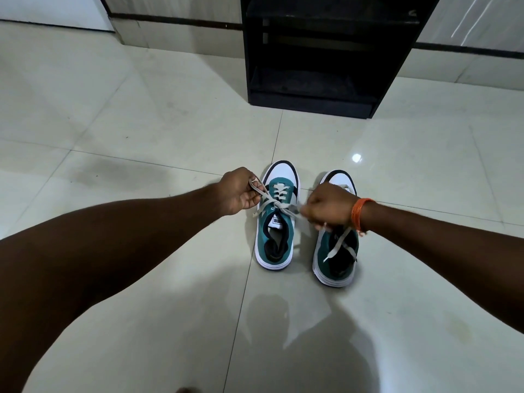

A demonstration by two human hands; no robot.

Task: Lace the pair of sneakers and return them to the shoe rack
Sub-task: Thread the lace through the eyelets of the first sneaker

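Two teal and white sneakers stand side by side on the tiled floor, toes pointing away from me. The left sneaker (276,222) has a grey lace (279,207) threaded through its eyelets and crossed over the tongue. My left hand (238,191) grips one end of that lace, out to the shoe's left. My right hand (330,207) grips the other end, pulled to the right, and hovers over the right sneaker (336,256), hiding its middle. A loose lace tail (338,245) hangs from this fist across the right shoe's opening.
A black shoe rack (312,102) with open dark shelves stands on the floor just beyond the sneakers. Pale glossy floor tiles (141,123) spread all around. A wall with a dark skirting line (175,19) runs along the back. An orange thread band circles my right wrist.
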